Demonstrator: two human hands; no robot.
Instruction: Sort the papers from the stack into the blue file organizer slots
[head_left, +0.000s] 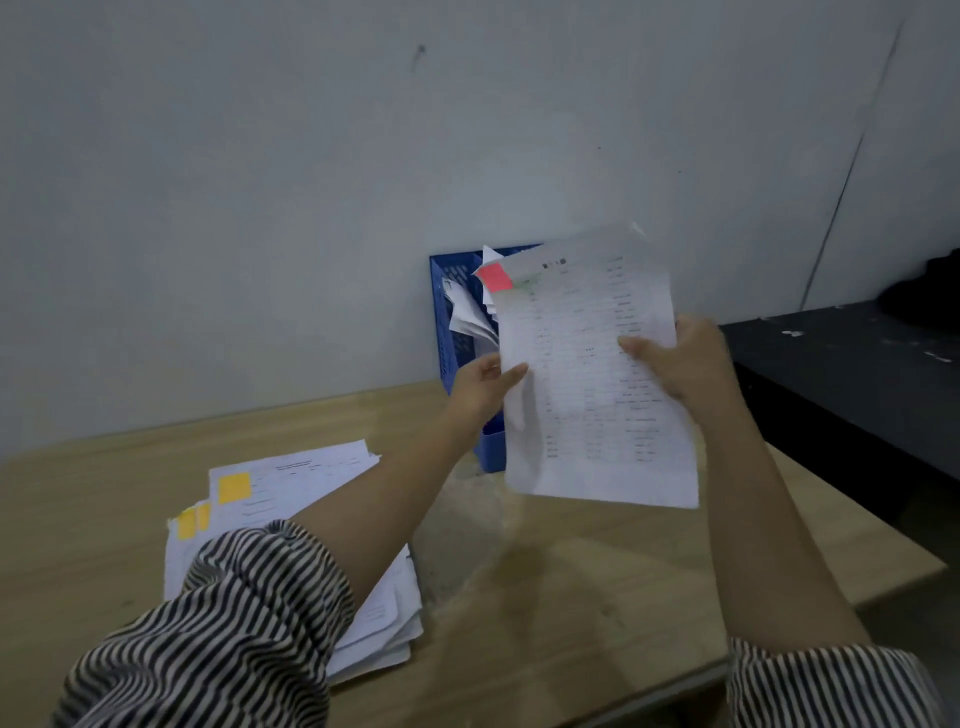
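I hold a printed white sheet (592, 374) with a pink sticky tab at its top left corner, raised in front of the blue file organizer (452, 312). My left hand (485, 387) pinches the sheet's left edge. My right hand (680, 364) grips its right edge with the thumb on the front. The organizer stands against the wall and has some papers in its slots; the sheet hides most of it. The paper stack (291, 499), with yellow sticky tabs, lies on the wooden table (571, 597) at the left, partly under my left arm.
A grey wall rises right behind the organizer. A black table (841, 374) stands to the right, with a dark object at its far end. The wooden table's front edge runs near the bottom right.
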